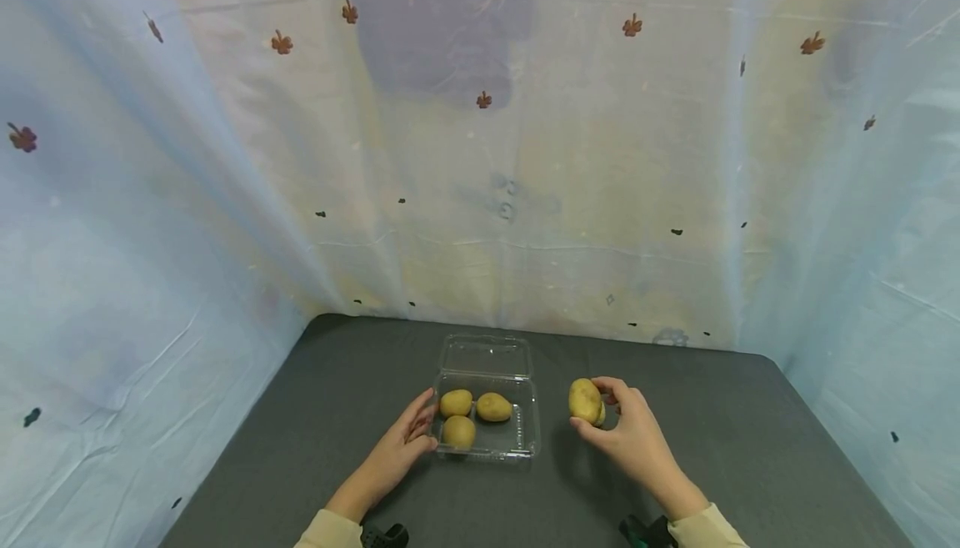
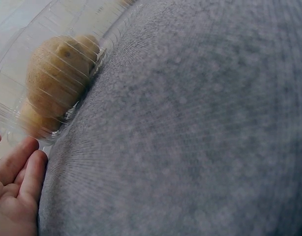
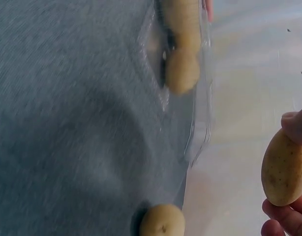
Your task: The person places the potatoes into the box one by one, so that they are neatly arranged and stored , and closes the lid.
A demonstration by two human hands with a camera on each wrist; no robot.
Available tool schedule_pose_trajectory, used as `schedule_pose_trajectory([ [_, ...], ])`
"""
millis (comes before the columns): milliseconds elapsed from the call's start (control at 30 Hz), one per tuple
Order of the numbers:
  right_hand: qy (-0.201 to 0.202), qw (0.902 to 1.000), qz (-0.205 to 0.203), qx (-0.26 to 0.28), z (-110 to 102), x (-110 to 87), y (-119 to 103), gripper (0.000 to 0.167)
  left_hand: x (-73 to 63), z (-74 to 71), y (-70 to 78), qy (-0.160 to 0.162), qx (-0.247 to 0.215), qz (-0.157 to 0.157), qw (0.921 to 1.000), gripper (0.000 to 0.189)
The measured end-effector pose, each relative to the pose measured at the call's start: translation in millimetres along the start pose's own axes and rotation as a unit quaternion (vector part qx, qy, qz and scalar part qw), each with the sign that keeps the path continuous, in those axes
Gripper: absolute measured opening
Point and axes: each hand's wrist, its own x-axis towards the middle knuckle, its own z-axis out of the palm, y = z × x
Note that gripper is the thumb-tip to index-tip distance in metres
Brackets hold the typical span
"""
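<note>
The left hand [image 2: 18, 191] was at lower left, its fingertips close by the end of a clear box [image 2: 105, 22]. Through the ribbed wall showed one potato [image 2: 55, 73] and parts of two others. The grey table [image 2: 185, 123] filled the right.

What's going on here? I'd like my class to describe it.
Someone's right hand holds one potato above the dark table, to the right of a clear container. The left hand is at the container's left side. Three potatoes lie inside, the lid is open at the far side, and another potato rests on the table.
</note>
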Motion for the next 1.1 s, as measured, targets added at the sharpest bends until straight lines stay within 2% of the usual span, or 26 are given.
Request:
schedule_pose_trajectory([
  [467,-0.024,0.999,-0.018,0.034,26,9.1,-29,0.064,-1.8,-0.3,1.4,-0.003,0.002,0.0,1.0,0.074],
  [667,-0.034,0.9987,-0.025,0.029,39,10.9,-38,0.062,-1.2,0.0,1.2,0.002,0.003,0.001,1.0,0.074],
  [1100,-0.087,0.9939,-0.038,0.056,63,12.4,-50,0.06,0.0,-0.4,-2.6,0.003,0.007,0.005,1.0,0.075],
])
